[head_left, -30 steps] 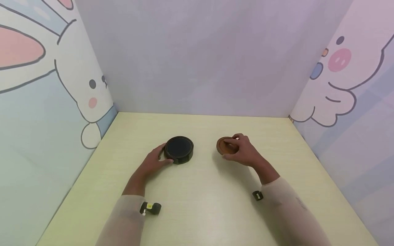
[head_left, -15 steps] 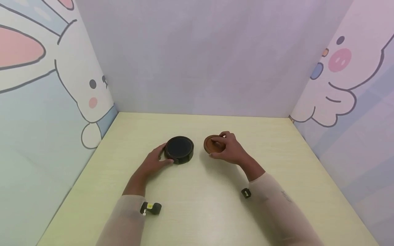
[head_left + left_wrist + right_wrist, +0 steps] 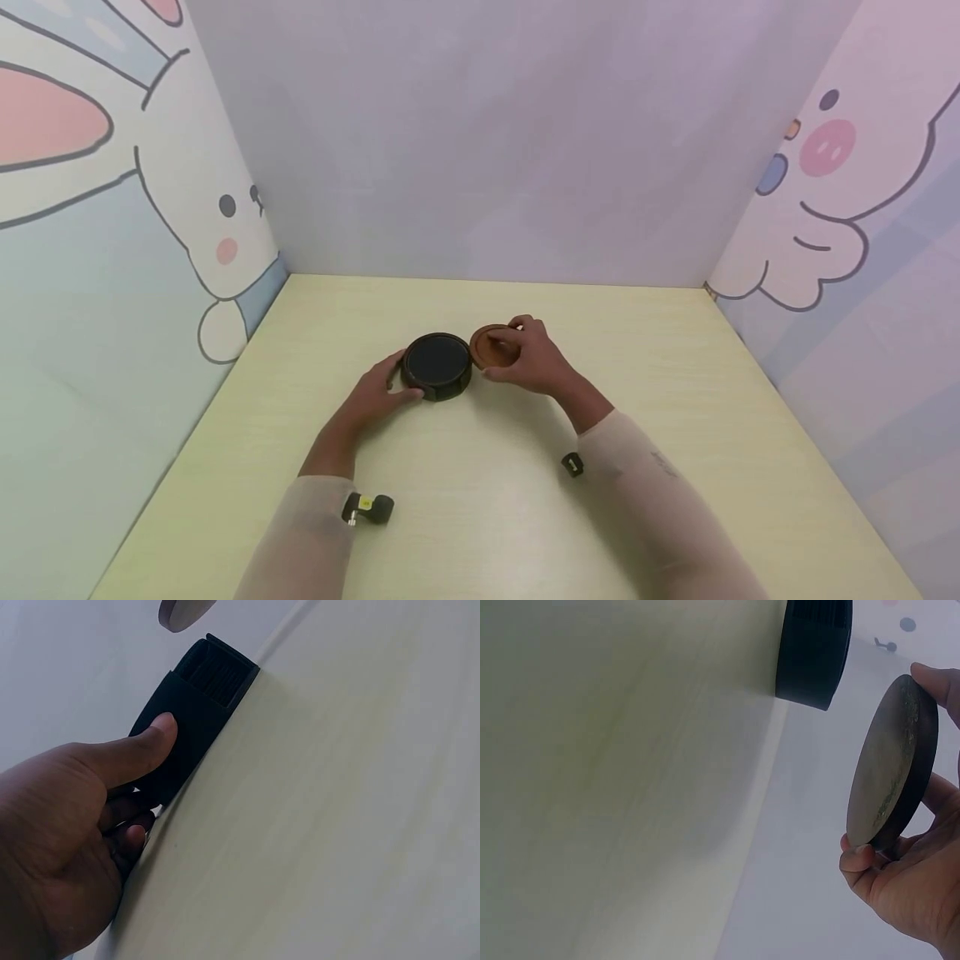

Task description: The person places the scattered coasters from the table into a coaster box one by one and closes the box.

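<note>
A black round coaster holder [image 3: 448,390] stands on the table, left of centre in the head view. A dark stack of thin layers [image 3: 219,673] shows through the gap in its side in the left wrist view. My left hand [image 3: 373,395] grips the holder from the left, thumb on the near wall and fingers round the far side. My right hand [image 3: 534,360] holds a brown round wooden coaster [image 3: 486,348] by its edge, raised and tilted. In the head view the coaster's left edge meets the holder's right rim. The right wrist view shows its flat underside [image 3: 879,769].
The pale wood-grain table [image 3: 480,500] stretches in front of and around both hands. A grey back wall [image 3: 480,150] rises behind it, with cartoon-printed side walls [image 3: 112,333] to either side. Each sleeve carries a small black camera mount [image 3: 367,507].
My right hand has moved left with the wooden coaster, from well apart to right beside the black holder. My left hand and the holder have stayed in place.
</note>
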